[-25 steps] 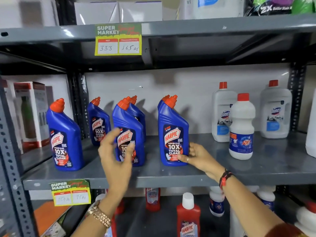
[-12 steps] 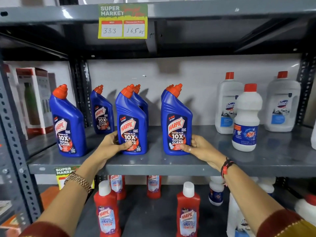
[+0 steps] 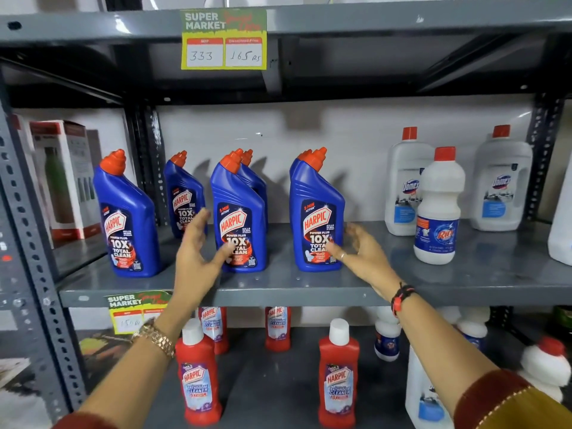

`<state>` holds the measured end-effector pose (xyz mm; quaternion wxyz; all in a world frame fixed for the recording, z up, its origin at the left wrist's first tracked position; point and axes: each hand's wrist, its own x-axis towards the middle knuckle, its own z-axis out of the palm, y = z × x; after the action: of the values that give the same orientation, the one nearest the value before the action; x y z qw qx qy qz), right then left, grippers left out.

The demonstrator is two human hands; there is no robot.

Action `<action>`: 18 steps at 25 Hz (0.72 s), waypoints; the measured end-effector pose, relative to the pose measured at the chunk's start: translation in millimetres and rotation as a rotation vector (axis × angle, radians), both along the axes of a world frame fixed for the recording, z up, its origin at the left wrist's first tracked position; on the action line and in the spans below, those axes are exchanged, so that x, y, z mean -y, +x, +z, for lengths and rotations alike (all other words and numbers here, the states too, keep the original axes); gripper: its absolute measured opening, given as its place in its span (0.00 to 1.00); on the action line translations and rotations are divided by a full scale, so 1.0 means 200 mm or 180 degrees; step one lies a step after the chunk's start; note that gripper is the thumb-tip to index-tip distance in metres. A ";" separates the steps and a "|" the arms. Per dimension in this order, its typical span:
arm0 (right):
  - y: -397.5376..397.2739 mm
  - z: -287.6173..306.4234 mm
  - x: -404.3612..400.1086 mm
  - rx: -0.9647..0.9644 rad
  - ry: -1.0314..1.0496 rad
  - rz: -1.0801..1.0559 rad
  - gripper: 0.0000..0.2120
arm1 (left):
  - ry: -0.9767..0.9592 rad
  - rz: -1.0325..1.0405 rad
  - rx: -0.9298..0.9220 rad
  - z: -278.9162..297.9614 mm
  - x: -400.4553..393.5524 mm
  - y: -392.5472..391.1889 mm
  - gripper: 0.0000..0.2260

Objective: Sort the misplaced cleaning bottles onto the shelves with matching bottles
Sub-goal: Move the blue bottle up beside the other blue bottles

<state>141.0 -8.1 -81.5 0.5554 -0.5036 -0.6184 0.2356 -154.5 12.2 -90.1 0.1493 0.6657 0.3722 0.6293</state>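
Note:
Several blue Harpic bottles with orange caps stand on the middle grey shelf (image 3: 309, 289). My left hand (image 3: 198, 255) is open, fingers spread, just left of the middle blue bottle (image 3: 240, 212), its thumb touching the label. To the right of the right blue bottle (image 3: 317, 212), my right hand (image 3: 362, 252) is open, fingertips at the bottle's lower edge. Neither hand holds anything. A white Rin bottle (image 3: 439, 205) stands in front of two white Domex bottles (image 3: 405, 184) at the right of the same shelf.
Red Harpic bathroom cleaner bottles (image 3: 198, 376) and white bottles (image 3: 387, 335) stand on the lower shelf. A price tag (image 3: 223, 40) hangs from the upper shelf edge, another (image 3: 136, 311) from the middle one. Boxed items (image 3: 62, 181) fill the left bay behind a perforated upright.
Both hands have let go of the blue bottles and opened; the left hand lifted off the shelf edge beside the middle bottle, the right drew slightly back from the right bottle.

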 end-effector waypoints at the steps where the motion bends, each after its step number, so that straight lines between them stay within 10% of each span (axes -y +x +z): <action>1: 0.00 -0.01 0.04 -0.0219 0.0442 -0.0348 0.22 | 0.0555 0.0223 0.0088 -0.05 0.06 0.02 0.22; 7: 0.00 -0.51 0.36 -0.0035 0.1888 -0.1081 0.06 | 0.0917 0.0227 -0.0969 -0.69 0.34 0.15 0.10; 18: 0.07 -1.40 0.22 -0.0145 -0.1083 -0.0585 0.24 | -0.2248 -0.1216 -0.0585 -1.59 0.13 0.38 0.14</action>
<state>154.2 -51.2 -361.4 0.4953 -0.6390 -0.5084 0.2964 -77.9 -14.7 -407.6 0.4489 0.6841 0.4468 0.3617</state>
